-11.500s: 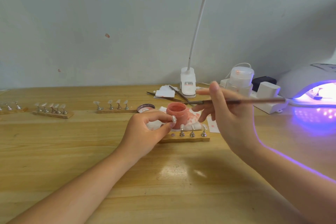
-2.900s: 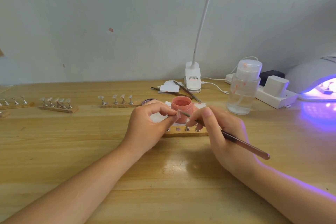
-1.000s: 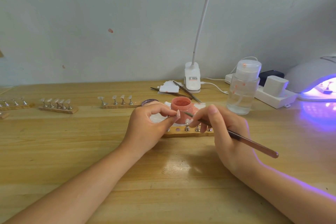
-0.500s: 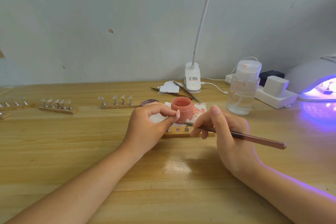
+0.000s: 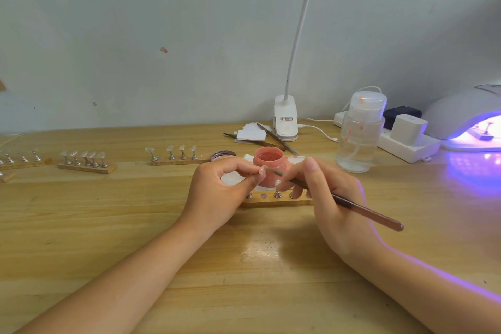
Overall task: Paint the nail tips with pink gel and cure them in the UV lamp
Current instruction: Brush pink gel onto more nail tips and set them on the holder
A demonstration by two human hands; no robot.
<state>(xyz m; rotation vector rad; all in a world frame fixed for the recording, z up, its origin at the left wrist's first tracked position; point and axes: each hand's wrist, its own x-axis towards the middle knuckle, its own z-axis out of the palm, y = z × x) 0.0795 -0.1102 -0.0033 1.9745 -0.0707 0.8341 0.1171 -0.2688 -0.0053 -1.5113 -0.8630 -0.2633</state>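
Wooden surface [image 5: 108, 225], pale wall behind. Left hand [image 5: 217, 192] pinches nail tip [image 5: 261, 171]; right hand [image 5: 333, 203] grips brush [image 5: 352, 205], bristles at tip. Beyond: open pink gel jar [image 5: 268, 168], wooden holder strip [image 5: 273, 201]. Far right: lit UV lamp [image 5: 466, 122].

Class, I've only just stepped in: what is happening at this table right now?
A person is painting a nail tip with pink gel. The left hand pinches the tip's stand, holding it in front of the open pink gel pot. The right hand grips a brush with its bristle end at the tip. A wooden holder with more stands lies just beneath. At far right the UV lamp glows purple with a stand inside.
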